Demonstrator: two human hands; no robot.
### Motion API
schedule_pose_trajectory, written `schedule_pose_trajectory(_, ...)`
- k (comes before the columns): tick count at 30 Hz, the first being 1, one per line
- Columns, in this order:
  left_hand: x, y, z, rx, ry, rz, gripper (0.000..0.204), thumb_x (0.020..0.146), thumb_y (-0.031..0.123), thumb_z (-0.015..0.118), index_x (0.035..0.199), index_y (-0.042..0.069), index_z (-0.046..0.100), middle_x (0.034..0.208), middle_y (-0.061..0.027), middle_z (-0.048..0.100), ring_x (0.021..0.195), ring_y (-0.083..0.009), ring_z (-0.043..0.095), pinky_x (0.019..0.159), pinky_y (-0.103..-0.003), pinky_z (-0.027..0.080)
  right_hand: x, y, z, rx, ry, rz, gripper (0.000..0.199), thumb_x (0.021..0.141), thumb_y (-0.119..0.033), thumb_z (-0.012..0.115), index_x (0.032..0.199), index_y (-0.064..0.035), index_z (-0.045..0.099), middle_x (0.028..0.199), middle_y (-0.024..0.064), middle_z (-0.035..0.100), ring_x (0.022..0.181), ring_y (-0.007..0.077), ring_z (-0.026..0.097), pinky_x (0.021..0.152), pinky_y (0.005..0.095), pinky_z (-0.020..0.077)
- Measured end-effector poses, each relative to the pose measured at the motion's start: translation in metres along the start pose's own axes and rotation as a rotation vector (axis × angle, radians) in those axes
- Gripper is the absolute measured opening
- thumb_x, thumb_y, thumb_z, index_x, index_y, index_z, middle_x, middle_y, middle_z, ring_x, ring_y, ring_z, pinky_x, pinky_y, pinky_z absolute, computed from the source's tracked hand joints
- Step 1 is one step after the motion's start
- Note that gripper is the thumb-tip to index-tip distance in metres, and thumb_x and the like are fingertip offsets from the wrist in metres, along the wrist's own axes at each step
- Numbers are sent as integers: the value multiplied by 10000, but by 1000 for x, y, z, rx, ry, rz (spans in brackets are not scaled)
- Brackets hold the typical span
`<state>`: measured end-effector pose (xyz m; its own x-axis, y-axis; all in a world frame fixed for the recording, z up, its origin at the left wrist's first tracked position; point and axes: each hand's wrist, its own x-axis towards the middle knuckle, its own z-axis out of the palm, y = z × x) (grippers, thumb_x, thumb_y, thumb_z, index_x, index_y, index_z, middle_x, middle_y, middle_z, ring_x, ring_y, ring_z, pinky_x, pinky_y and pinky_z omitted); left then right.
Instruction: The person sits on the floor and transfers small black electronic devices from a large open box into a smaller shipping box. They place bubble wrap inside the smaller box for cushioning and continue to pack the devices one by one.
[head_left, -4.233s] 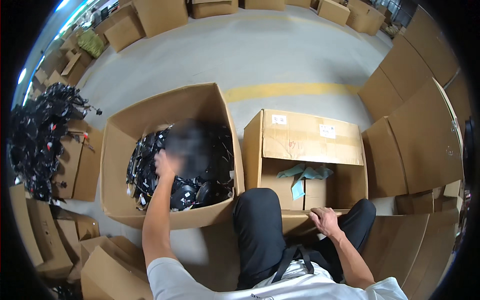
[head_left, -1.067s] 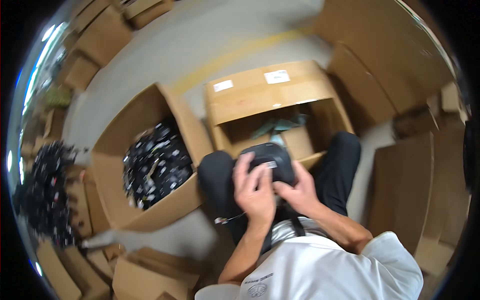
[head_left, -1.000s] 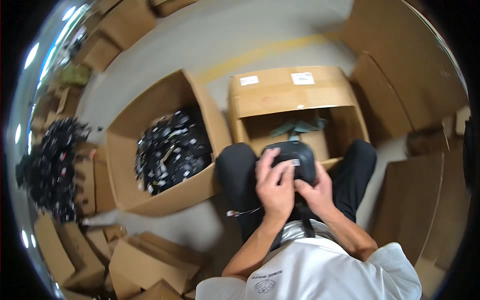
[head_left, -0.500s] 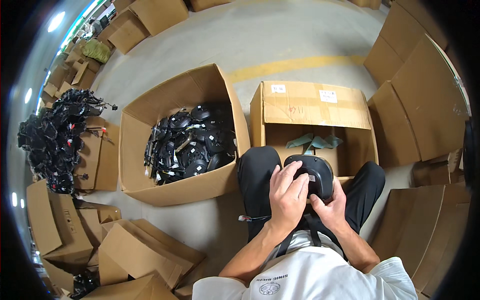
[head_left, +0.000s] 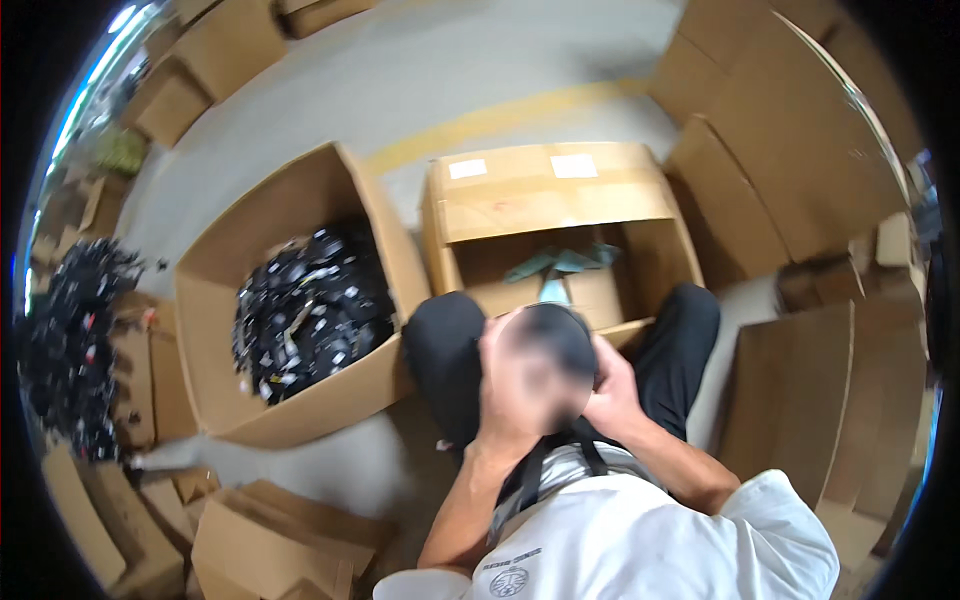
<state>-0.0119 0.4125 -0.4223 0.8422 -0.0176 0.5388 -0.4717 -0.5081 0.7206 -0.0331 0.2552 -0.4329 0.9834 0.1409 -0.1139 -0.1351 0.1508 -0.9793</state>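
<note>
The seated person holds a rounded black part (head_left: 570, 330) between 2 bare hands, above the gap between the knees and just on the near side of the right-hand box (head_left: 555, 205). The right hand (head_left: 612, 388) is curled in around the part's right edge, partly closed on it. The left hand (head_left: 512, 395) lies against the part's left side and near face, but a blur covers its fingers, so I can't tell how firmly they close. The hands sit close together, with the left knee (head_left: 445, 345) just beside the left hand and the right knee (head_left: 685, 345) a little apart from the right. The right-hand box's upper flap carries 2 white labels; below its edge, the opening faces the person, and a piece of pale teal material (head_left: 565, 262) lies inside. To the left, an open box (head_left: 205, 340) stands tilted in my view, its walls rising well above a heap of black parts (head_left: 315, 310). A narrow gap separates the 2 boxes at their far corners. Beyond them, grey floor (head_left: 480, 60) spreads out, crossed by a yellow stripe (head_left: 500, 122). Tall cardboard (head_left: 790, 130) hems in the right side, while more cartons (head_left: 270, 540) crowd the lower left.
</note>
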Motion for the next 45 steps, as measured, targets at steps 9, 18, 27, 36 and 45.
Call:
schedule_pose_trajectory(9,-10,8,-8,-73,15,-250,136,844,-46,759,978,-37,738,1263,-211,666,1187,-331,647,1020,-408,513,-9,4,-7,153,-24,76,630,896,-56,746,1443,34,448,1285,76,604,1183,121,562,1033,293,458)
schedule_pose_trajectory(18,-9,15,-3,150,-58,-112,140,807,-63,759,942,-45,725,1246,-217,663,1140,-374,659,995,-439,532,-17,-1,-7,-354,47,-159,688,843,-75,791,1432,59,461,1156,111,684,1015,109,631,916,286,524)
schedule_pose_trajectory(27,-6,11,2,197,-67,2,178,721,-118,691,832,-13,601,1189,-210,555,1196,-422,599,993,-500,506,-17,3,-12,-472,21,-356,727,794,-85,823,1412,67,472,988,160,695,800,140,681,730,289,559)
schedule_pose_trajectory(36,-28,1,5,-56,-52,-145,168,732,-130,664,834,-11,602,1225,-182,532,1254,-385,581,1092,-506,462,-23,8,-21,-83,-63,-33,686,857,-74,769,1452,48,452,1172,121,696,1062,122,639,973,306,513)
schedule_pose_trajectory(45,-29,7,-3,-94,-87,-281,115,821,-65,725,920,-20,686,1253,-171,582,1266,-367,585,1085,-470,455,-23,6,-18,-172,-10,-95,670,852,-53,757,1438,58,451,1152,142,694,1024,143,653,954,302,517)
